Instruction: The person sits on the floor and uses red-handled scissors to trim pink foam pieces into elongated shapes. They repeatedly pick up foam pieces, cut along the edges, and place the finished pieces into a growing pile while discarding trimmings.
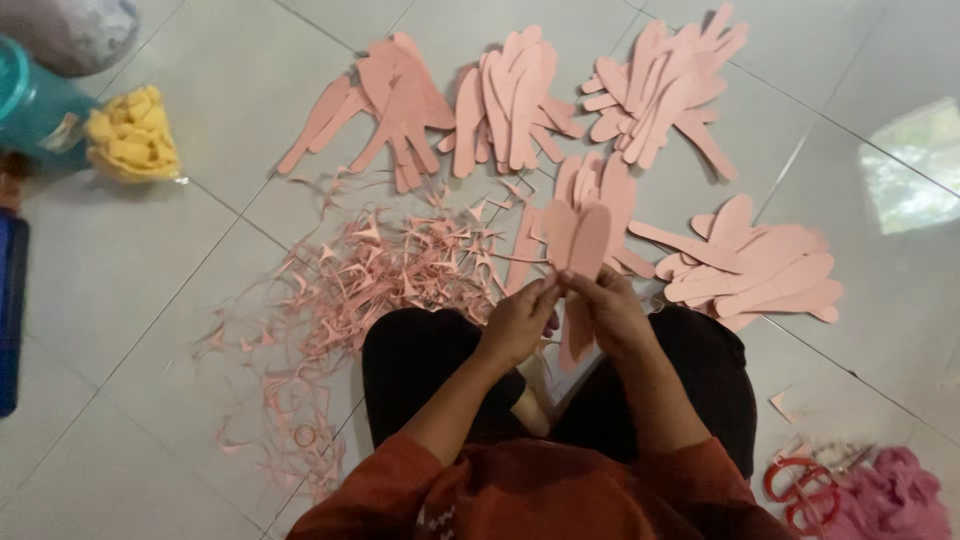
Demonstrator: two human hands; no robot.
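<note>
1. Near centre, above the lap: left hand (518,322) and right hand (612,310) pinched together on a few pink petals (577,238), held upright, rounded tips up, stems down between the fingers, likely to keep the pieces lined up.
2. Both grips narrow, closed on the petals' lower parts; exact finger placement hard to make out.
3. Far across the floor (180,300): petal stacks fanned in separate piles, far left (385,100), far middle (515,95), far right (665,85), and one to the right (765,270), seemingly sorted by shape and kept within reach.
4. Left of the hands: pink scraps (380,265) strewn in a loose heap, apart from the stacks.
5. Near right: red scissors (800,490) lying just beside a pink bundle (895,500), set down, untouched.
6. Far left: yellow bundle (132,135) touching a teal container (35,110), well apart from the hands.
</note>
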